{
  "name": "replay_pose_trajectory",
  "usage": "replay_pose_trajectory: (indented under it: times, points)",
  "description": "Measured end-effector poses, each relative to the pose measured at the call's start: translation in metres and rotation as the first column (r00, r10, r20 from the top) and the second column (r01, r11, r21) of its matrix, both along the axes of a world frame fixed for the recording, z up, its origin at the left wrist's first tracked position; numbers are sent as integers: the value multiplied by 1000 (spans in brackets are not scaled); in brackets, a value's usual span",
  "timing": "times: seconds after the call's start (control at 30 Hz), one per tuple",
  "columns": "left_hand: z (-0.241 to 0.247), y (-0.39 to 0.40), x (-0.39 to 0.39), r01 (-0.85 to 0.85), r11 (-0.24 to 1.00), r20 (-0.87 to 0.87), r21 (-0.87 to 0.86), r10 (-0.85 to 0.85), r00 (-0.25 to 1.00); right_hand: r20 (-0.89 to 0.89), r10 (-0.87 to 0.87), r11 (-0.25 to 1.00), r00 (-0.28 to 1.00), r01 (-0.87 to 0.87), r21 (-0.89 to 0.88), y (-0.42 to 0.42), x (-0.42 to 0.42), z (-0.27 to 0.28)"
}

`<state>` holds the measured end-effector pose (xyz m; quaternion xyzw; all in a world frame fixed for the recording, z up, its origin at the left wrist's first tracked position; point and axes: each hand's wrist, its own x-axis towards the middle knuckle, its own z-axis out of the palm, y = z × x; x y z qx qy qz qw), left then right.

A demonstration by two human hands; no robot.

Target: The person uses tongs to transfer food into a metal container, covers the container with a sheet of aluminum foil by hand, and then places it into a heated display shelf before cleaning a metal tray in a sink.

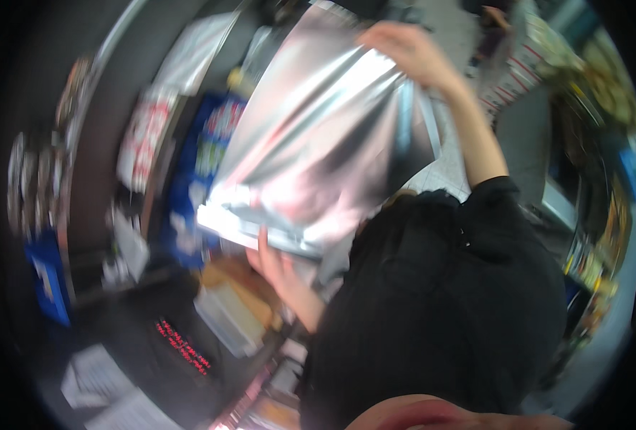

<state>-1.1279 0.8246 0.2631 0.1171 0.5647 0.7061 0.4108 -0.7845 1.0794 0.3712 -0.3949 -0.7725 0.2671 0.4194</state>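
A large shiny silvery-pink sheet or bag (318, 123), creased and bright with glare, hangs in front of my torso. My right hand (401, 51) grips its upper right edge, the arm stretched out ahead. At the lower edge, a white strip (226, 228) runs along the sheet, and my left hand (277, 269) holds it there with a finger raised over the rim. Motion blur hides the exact grip and whether the sheet is foil or plastic film.
Left stand shelves with blue packs (189, 177) and a red-and-white pack (146, 134). Below are a translucent plastic box (229, 320), a dark surface with red markings (183, 346) and white papers (97, 376). Another person's hand (495, 16) shows at the upper right, near crowded goods.
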Motion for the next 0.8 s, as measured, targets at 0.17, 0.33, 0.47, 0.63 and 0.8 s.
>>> replay_pose_trajectory:
  times: [0.17, 0.33, 0.47, 0.63, 0.8]
  points:
    - [-13, 16, -18, -60, 990, -109, 128, 74, 991, 98, -66, 997, 993, 62, 43, 1, 21, 8]
    - [-13, 12, -19, -82, 978, -153, 191, 112, 982, 2, -142, 962, 990, 138, -236, 1, 22, 0]
    - [-8, 8, -10, -138, 973, -179, 186, 172, 969, 34, -153, 980, 988, 156, -124, 1, 13, 2]
    - [-5, -1, -2, -197, 959, -220, 204, 241, 945, -19, -219, 967, 976, 214, -141, -11, -13, 13]
    - [0, -3, -1, -324, 916, -35, 237, 341, 939, -145, 35, 981, 989, -62, -185, 33, -6, -69]
